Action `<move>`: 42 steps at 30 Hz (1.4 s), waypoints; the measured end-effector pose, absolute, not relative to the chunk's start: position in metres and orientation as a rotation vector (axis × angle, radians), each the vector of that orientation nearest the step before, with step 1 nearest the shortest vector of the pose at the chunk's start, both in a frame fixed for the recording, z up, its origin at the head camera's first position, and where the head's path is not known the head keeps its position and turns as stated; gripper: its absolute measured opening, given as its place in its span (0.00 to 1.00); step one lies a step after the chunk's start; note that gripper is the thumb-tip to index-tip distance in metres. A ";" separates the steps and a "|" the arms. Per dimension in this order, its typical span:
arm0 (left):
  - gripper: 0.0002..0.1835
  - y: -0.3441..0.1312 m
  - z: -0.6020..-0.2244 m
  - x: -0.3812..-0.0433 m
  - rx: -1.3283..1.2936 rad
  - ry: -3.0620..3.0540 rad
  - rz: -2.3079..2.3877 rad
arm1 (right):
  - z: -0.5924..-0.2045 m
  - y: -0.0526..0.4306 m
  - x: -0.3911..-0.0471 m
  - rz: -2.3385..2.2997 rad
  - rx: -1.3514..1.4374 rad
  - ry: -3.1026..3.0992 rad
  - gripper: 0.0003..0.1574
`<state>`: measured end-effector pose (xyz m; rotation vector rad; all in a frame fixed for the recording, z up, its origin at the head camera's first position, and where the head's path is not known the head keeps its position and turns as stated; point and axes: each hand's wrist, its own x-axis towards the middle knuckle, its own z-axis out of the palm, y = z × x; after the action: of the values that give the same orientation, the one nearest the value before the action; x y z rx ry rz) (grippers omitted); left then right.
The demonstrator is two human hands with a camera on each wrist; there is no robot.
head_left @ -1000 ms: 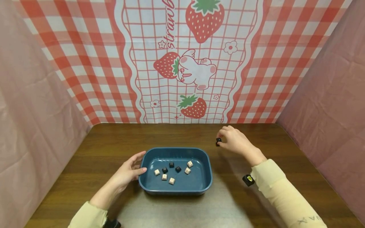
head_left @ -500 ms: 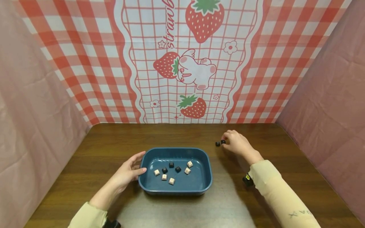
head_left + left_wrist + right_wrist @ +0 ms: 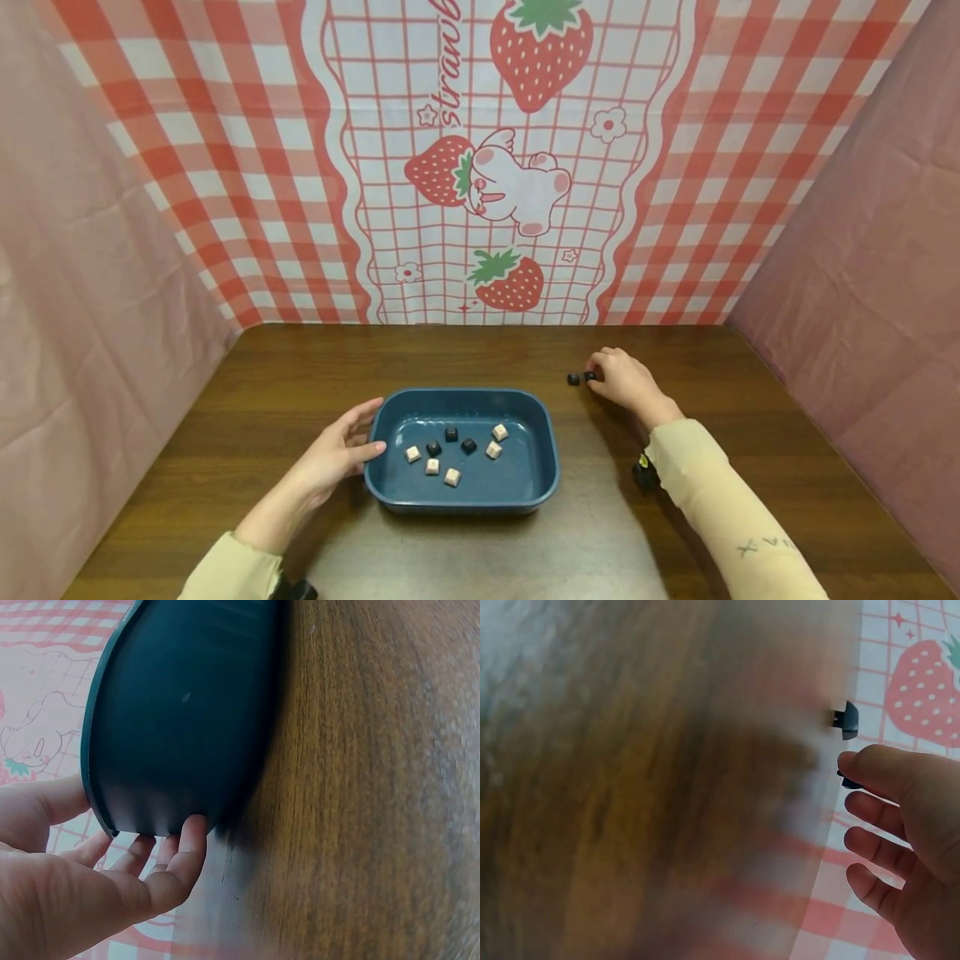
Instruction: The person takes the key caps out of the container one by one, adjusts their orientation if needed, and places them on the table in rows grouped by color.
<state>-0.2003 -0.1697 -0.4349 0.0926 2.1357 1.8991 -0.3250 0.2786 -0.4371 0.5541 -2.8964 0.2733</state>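
My left hand point(image 3: 330, 454) holds the left end of a blue rectangular tray point(image 3: 461, 506), thumb over the rim. In the left wrist view its fingers point(image 3: 191, 851) bear on the tray's outer wall point(image 3: 180, 712). Several white keycaps point(image 3: 452, 477) and black keycaps point(image 3: 468, 446) lie scattered in the tray. At the back right, my right hand point(image 3: 624, 385) pinches a black keycap point(image 3: 590, 377) at table level; in the right wrist view the thumb point(image 3: 881, 765) partly hides it. Just left of it, a second black keycap point(image 3: 573, 379) stands on the table.
The brown wooden table point(image 3: 315, 358) ends at a strawberry-print cloth point(image 3: 510, 208) behind. Pink cloths point(image 3: 862, 250) hang at both sides. A dark strapped device point(image 3: 645, 472) sits under the right cuff.
My right hand has shifted slightly right and down with a black keycap, leaving the other black keycap on the table to its left. My left hand and the tray have stayed put.
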 end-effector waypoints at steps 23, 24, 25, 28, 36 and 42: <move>0.33 -0.169 -0.435 -0.201 0.059 2.123 1.904 | -0.432 0.277 -0.321 0.320 0.558 -2.883 0.13; 0.33 -0.169 -0.435 -0.201 0.061 2.121 1.904 | -0.431 0.276 -0.320 0.319 0.564 -2.875 0.13; 0.33 -0.169 -0.436 -0.201 0.062 2.119 1.906 | -0.429 0.274 -0.319 0.319 0.570 -2.866 0.14; 0.33 -0.169 -0.436 -0.201 0.067 2.110 1.912 | -0.423 0.270 -0.314 0.314 0.581 -2.843 0.15; 0.34 -0.169 -0.435 -0.201 0.067 2.109 1.913 | -0.407 0.256 -0.300 0.324 0.618 -2.791 0.17; 0.33 -0.169 -0.434 -0.199 0.091 2.113 1.917 | -0.395 0.242 -0.289 0.340 0.647 -2.756 0.18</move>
<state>-0.1994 -0.1691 -0.4339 0.0914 2.1125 1.9174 -0.2894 0.2418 -0.3954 0.6469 -2.7557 0.3404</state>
